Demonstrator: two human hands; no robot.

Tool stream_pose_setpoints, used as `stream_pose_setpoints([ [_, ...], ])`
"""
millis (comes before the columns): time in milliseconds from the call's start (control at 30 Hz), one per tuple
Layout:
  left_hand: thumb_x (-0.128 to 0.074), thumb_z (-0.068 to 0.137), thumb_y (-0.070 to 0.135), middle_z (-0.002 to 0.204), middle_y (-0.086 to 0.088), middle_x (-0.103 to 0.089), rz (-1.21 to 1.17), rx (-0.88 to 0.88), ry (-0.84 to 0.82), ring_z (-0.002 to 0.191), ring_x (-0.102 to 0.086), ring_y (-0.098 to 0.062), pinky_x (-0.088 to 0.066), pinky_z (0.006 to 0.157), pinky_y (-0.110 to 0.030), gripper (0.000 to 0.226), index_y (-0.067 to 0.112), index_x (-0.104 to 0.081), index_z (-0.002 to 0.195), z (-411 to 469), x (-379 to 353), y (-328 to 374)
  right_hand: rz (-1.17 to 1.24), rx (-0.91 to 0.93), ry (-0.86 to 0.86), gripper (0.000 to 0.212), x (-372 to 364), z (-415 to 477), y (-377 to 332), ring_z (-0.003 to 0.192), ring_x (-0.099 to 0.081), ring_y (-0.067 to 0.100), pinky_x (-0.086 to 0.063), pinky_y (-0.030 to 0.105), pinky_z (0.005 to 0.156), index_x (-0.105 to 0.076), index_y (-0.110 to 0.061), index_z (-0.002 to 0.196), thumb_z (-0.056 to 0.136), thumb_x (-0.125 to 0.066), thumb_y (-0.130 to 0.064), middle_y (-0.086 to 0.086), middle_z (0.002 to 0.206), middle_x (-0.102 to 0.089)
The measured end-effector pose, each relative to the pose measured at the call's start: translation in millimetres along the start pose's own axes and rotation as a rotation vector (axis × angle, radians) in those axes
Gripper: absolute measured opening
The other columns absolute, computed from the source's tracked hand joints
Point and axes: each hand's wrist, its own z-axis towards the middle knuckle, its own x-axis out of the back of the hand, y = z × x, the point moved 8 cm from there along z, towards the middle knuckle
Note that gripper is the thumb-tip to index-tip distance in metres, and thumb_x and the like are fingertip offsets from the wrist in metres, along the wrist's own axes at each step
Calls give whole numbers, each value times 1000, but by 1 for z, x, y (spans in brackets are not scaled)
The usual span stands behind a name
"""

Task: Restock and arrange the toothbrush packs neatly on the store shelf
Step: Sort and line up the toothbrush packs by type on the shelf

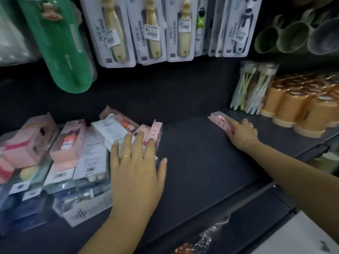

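Dark shelf (198, 162), seen from above.

- Toothbrush packs (73, 153): a loose pile, pink, white and dark blue, on the left part of the shelf, several lying askew on top of others.
- Left hand (136, 167): fingers straight and spread, laid flat on the right edge of the pile; gold ring (126, 156) on one finger.
- Pink pack (219, 119): lies alone on the shelf, far right, well apart from the pile.
- Right hand (242, 132): reaches out, fingers curled over the near end of the pink pack, holding it.
- Hanging packs (150, 33): a row of carded toothbrushes above, price labels attached.
- Green package (60, 44): hangs at upper left.
- Clear bundle of pastel toothbrushes (251, 88): stands just beside the orange cups (300, 110), far right.
- Green cups (293, 35): upper right.
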Motion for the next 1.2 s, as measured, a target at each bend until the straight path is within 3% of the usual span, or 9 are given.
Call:
stream_pose_setpoints([
  [167, -47, 93, 45, 140, -18, -53, 47, 88, -50, 133, -44, -40, -24, 110, -61, 52, 10, -63, 128, 45, -8, 0, -39, 1, -30, 53, 3, 37, 40, 130, -33, 41, -28, 48, 108, -24, -37, 152, 102, -39, -38, 21, 142, -34],
  [300, -34, 93, 62, 164, -1, -13, -30, 307, -320, 150, -13, -25, -9, 120, -49, 65, 30, -35, 150, 38, -32, -40, -26, -52, 70, 60, 17, 30, 26, 139, -20, 38, -19, 49, 112, -27, -32, 152, 97, -48, -43, 21, 152, -22],
  [367, -33, 93, 61, 165, 6, -4, -117, 332, -333, 149, -16, -18, -7, 122, -44, 63, 35, -29, 151, 29, -31, -43, 146, 127, 128, 64, 23, 7, -28, 140, -19, 38, -17, 49, 113, -30, -28, 151, 94, -55, -44, 21, 153, -20],
  [500, -34, 97, 53, 163, 13, 6, -175, 326, -371, 143, -27, -4, 0, 122, -37, 58, 38, -22, 152, 17, -25, -38, 597, 506, -200, 60, 7, -60, -164, 141, -28, 28, -22, 33, 118, -36, -32, 148, 93, -60, -39, 10, 153, -20],
  [667, -35, 101, 45, 163, 13, -7, -276, 396, -318, 145, -19, -1, 3, 122, -35, 52, 37, -24, 152, 1, -13, -53, 597, 465, -467, 58, -35, -85, -229, 138, -33, 29, -28, 36, 116, -38, -36, 146, 92, -55, -49, -1, 157, -4],
  [833, -33, 103, 34, 163, 8, -13, -215, 344, -263, 146, -22, -10, 4, 122, -42, 45, 40, -33, 148, -1, -7, -39, 718, 388, -450, 45, -33, -87, -220, 132, -38, 28, -35, 27, 105, -49, -27, 132, 90, -62, -36, 2, 153, -8],
  [967, -32, 103, 40, 164, 3, -7, -168, 264, -310, 147, -19, -15, 5, 121, -41, 48, 33, -31, 151, 1, -20, -11, 649, 381, -435, 55, -23, -85, -197, 129, -42, 25, -44, 26, 93, -42, -19, 138, 88, -62, -13, 2, 154, -12],
  [1100, -35, 95, 64, 164, -3, 6, -146, 184, -459, 150, -3, -18, 9, 120, -36, 78, 24, -10, 156, -9, -43, 25, 502, 489, -295, 71, -3, -81, -155, 133, -39, 21, -30, 15, 103, -33, -16, 148, 84, -57, 6, 3, 154, -26],
  [1200, -37, 94, 65, 164, -1, 9, -166, 184, -410, 150, 2, -18, 7, 119, -33, 80, 23, -12, 156, -13, -44, 39, 280, 524, -87, 73, 19, -70, -109, 137, -35, 28, -31, 32, 110, -32, -16, 150, 84, -54, 7, 4, 155, -32],
])
